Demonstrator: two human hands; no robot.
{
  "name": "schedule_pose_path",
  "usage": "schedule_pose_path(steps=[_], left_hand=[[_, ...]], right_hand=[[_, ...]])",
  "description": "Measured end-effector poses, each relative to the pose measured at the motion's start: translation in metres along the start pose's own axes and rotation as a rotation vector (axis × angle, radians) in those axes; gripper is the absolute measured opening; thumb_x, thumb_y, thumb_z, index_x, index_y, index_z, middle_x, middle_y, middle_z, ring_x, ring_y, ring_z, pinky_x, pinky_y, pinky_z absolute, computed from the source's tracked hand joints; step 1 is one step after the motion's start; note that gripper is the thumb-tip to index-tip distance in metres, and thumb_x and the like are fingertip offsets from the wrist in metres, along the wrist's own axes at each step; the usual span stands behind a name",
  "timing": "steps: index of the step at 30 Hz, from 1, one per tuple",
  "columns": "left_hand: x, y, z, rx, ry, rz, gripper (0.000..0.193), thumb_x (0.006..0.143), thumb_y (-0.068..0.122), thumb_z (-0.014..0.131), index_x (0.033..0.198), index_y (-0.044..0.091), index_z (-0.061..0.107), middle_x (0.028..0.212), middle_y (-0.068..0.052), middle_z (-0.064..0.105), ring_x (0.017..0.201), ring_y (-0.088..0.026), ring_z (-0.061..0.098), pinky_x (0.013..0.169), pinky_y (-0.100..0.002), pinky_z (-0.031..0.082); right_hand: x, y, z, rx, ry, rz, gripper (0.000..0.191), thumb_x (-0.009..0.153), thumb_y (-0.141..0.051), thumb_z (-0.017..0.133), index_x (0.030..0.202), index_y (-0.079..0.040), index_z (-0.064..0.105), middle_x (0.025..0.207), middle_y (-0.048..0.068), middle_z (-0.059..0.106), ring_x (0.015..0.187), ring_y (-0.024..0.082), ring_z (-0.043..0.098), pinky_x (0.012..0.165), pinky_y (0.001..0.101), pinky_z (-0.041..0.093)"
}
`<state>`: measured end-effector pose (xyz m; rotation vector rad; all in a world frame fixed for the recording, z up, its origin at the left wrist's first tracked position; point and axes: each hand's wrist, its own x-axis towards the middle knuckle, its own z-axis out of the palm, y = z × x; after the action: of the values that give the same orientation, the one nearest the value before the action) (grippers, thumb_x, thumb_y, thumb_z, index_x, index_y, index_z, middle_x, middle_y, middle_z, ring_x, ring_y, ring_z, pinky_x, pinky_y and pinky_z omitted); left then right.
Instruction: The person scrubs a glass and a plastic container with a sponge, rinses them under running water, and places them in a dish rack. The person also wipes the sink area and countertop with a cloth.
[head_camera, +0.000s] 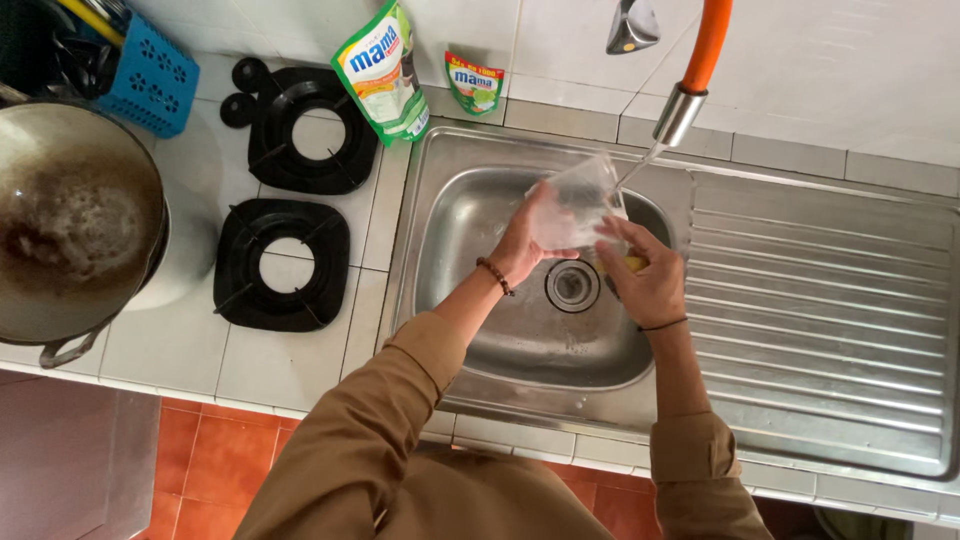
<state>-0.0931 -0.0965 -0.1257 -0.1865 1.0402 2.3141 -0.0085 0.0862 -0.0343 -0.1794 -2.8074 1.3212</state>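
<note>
Glass tumbler, clear, held over the sink bowl, just up from the drain. Long axis tilted, mouth up toward the orange-hosed tap, its stream landing at the rim. Left hand grips the tumbler's side; right hand closed round a yellow sponge, touching the tumbler's lower right.

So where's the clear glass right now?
The clear glass is over the sink, under the orange tap, held in the left hand with the right hand beside it.
</note>
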Motion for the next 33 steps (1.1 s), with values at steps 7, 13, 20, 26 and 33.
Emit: schedule_pose_path(steps=[7,13,20,26,33], left_hand=[[-0.009,0.005,0.003,0.121,-0.176,-0.38,0.107,0.068,0.091,0.04,0.147,0.017,0.038,0.136,-0.018,0.058,0.115,-0.044,0.062,0.07,-0.058,0.063],[-0.013,-0.009,-0.002,0.113,-0.002,-0.165,0.113,0.079,0.091,0.045,0.156,0.009,0.034,0.152,-0.029,0.049,0.134,-0.045,0.055,0.078,-0.056,0.064],[-0.028,-0.008,-0.005,0.373,0.057,-0.172,0.118,0.064,0.085,0.056,0.156,0.025,0.012,0.161,-0.015,0.015,0.139,-0.05,0.032,0.073,-0.06,0.062],[-0.046,0.0,-0.012,0.492,0.101,0.024,0.119,0.062,0.077,0.074,0.152,0.014,0.027,0.152,-0.026,0.039,0.13,-0.049,0.053,0.064,-0.046,0.065],[-0.047,0.0,-0.045,0.885,0.551,-0.002,0.103,0.077,0.071,0.075,0.152,0.011,0.037,0.145,-0.021,0.051,0.124,-0.039,0.064,0.078,-0.041,0.06]], right_hand=[[0.0,-0.017,-0.003,0.074,0.078,-0.031,0.022,0.103,-0.019,0.066,0.121,-0.01,0.076,0.084,0.009,0.079,0.069,0.012,0.072,0.061,0.0268,0.054],[0.002,-0.016,-0.005,0.131,0.013,-0.092,0.037,0.091,-0.021,0.076,0.124,-0.005,0.071,0.092,0.009,0.078,0.076,0.013,0.075,0.063,0.0254,0.057],[0.011,-0.001,0.007,0.204,0.001,0.037,0.026,0.099,-0.023,0.072,0.115,-0.003,0.075,0.084,0.007,0.078,0.077,0.009,0.074,0.067,0.0236,0.057],[0.014,0.017,0.018,0.438,-0.003,0.35,0.031,0.099,-0.028,0.074,0.11,0.0,0.08,0.082,0.003,0.075,0.069,0.005,0.061,0.058,0.0203,0.047],[0.003,0.047,0.009,0.805,-0.033,0.452,0.022,0.097,-0.015,0.075,0.115,-0.003,0.074,0.099,0.002,0.069,0.074,0.007,0.058,0.055,0.0216,0.042]])
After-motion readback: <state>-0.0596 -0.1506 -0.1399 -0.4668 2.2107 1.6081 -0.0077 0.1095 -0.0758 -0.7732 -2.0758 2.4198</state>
